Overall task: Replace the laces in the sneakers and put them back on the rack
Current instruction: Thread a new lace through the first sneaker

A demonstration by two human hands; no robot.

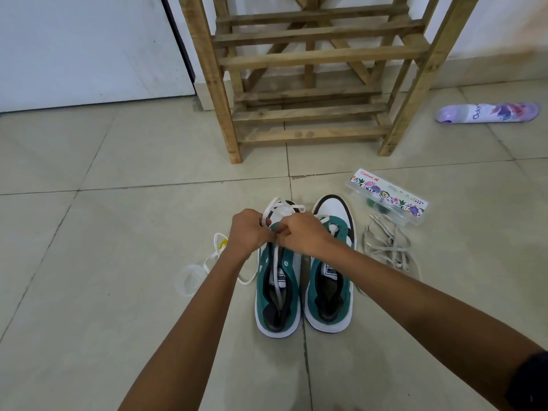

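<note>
- Left hand (247,231) and right hand (302,235), fingers curled, both pinch a flat white lace (284,206) over the left sneaker (277,292).
- Two teal-and-white suede-look sneakers stand side by side on the tiled floor (118,232); the right sneaker (330,274) touches its mate. Tongue labels read "PUMA".
- Loose grey laces (388,247) lie heaped beside a clear "Camel" box (388,197).
- Slatted wooden rack (311,84) stands beyond; one purple spray can (486,113) lies flat.

Both hands' grip (268,229) on white lace (284,206), left sneaker (277,295), wooden rack (311,84)
</note>
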